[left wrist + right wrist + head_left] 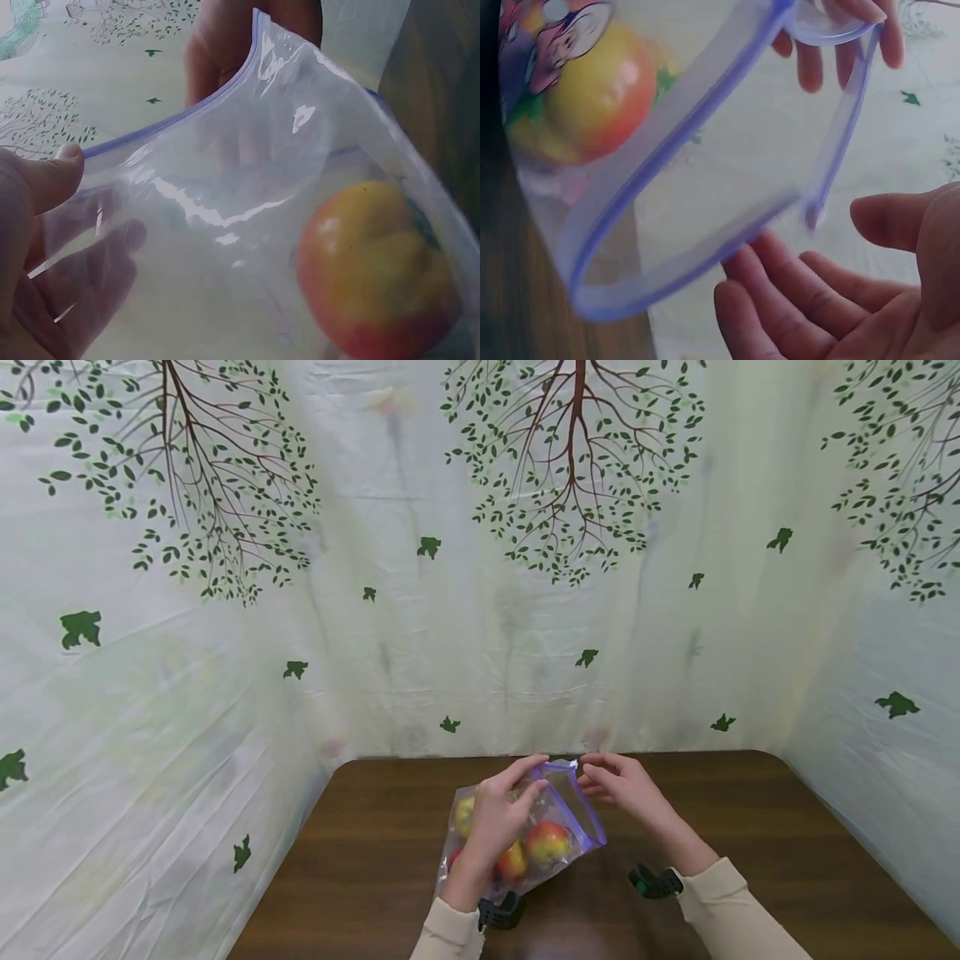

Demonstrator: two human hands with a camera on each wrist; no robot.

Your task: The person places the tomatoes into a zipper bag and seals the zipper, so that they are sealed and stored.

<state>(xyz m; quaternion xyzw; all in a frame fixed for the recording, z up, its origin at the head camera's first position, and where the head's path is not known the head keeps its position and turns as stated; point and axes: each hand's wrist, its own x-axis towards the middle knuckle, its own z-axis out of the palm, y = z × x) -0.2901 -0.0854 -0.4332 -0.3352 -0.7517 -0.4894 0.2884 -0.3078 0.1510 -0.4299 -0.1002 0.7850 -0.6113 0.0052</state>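
A clear zip bag (573, 810) with a purple zip edge lies tilted over the table, its mouth toward the right. Inside it are several red-and-yellow apples (547, 842), one apple (382, 270) large in the left wrist view. My left hand (498, 810) pinches the bag's rim between thumb and fingers, the fingers showing through the plastic. At the mouth's far corner is my right hand (622, 785). In the right wrist view, the right hand (817, 300) has its thumb apart from the fingers, with fingertips right at the rim. The mouth gapes between the hands.
The dark brown wooden table (360, 860) has rounded far corners. Behind and beside it hangs a pale curtain (510, 652) printed with trees and green leaves. Each wrist carries a black band (654, 882), and both sleeves are cream.
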